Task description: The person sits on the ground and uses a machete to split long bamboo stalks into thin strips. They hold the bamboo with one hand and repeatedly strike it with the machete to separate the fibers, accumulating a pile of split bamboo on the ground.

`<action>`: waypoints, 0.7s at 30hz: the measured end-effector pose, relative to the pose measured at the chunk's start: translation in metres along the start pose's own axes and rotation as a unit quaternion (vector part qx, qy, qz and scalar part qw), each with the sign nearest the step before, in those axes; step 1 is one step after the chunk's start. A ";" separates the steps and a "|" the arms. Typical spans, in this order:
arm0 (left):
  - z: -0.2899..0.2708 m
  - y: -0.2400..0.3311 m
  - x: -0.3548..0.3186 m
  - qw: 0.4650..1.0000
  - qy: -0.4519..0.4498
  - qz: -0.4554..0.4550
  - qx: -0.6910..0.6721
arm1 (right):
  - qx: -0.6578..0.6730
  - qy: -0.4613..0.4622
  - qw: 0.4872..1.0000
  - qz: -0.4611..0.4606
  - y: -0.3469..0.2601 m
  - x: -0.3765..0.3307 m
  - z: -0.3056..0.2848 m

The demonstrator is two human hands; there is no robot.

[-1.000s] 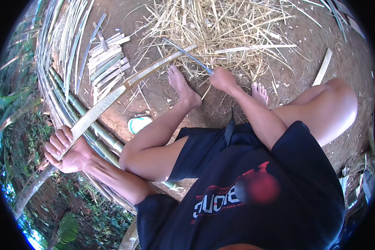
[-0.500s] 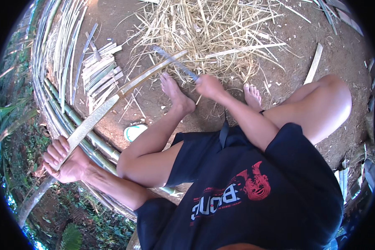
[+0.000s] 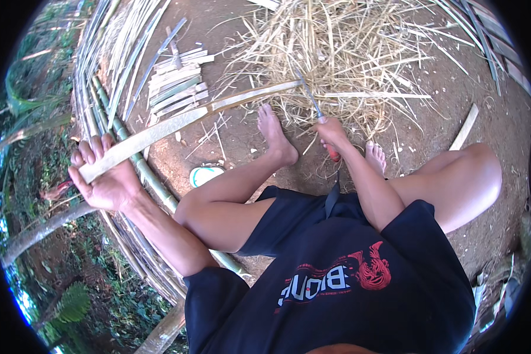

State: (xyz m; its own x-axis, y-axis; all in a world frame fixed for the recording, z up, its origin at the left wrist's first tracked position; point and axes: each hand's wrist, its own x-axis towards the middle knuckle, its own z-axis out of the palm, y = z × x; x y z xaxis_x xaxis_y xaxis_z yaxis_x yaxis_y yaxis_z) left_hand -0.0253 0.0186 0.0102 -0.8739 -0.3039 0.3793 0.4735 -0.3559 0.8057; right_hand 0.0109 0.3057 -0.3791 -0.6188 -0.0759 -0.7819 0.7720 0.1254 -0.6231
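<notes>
My left hand [image 3: 109,176] is closed on the near end of a long flat bamboo strip [image 3: 168,125], thumb along one side and fingers curled over the other. The strip slants up and to the right, its far half narrower and browner. In my right hand [image 3: 333,132] is a knife with a red handle [image 3: 333,154] and a narrow grey blade [image 3: 310,97]. The blade crosses the strip's far end; whether it cuts in cannot be seen. Beyond it lies a heap of pale bamboo shavings [image 3: 336,44].
Short split bamboo pieces [image 3: 180,82] are stacked at the far left. Green bamboo poles [image 3: 124,133] and long thin strips [image 3: 115,50] run along the left side. A white round object [image 3: 205,176] sits by my left knee, and a loose slat [image 3: 466,126] at right.
My left hand has moved up and away from me with the strip. The knife blade has turned more upright and now lies nearer the strip's far end. The whole view has shifted a little.
</notes>
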 end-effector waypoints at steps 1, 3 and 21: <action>0.003 -0.001 0.000 1.000 0.003 0.006 -0.001 | 0.011 -0.015 1.000 -0.017 -0.005 -0.003 -0.001; 0.004 0.003 0.003 1.000 0.027 0.004 0.002 | 0.013 -0.015 0.999 -0.028 -0.027 -0.022 0.006; 0.133 0.059 0.057 0.972 -0.193 -0.132 0.016 | -0.242 0.019 0.887 -0.392 -0.090 -0.077 0.020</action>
State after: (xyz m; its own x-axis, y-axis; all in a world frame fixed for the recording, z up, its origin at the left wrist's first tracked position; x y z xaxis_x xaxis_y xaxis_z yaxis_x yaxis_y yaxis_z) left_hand -0.0618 0.0976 0.1400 -0.9437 0.1503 0.2946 0.2288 -0.3464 0.9098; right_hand -0.0080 0.2800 -0.2628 -0.9494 -0.2961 -0.1044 -0.0456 0.4590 -0.8873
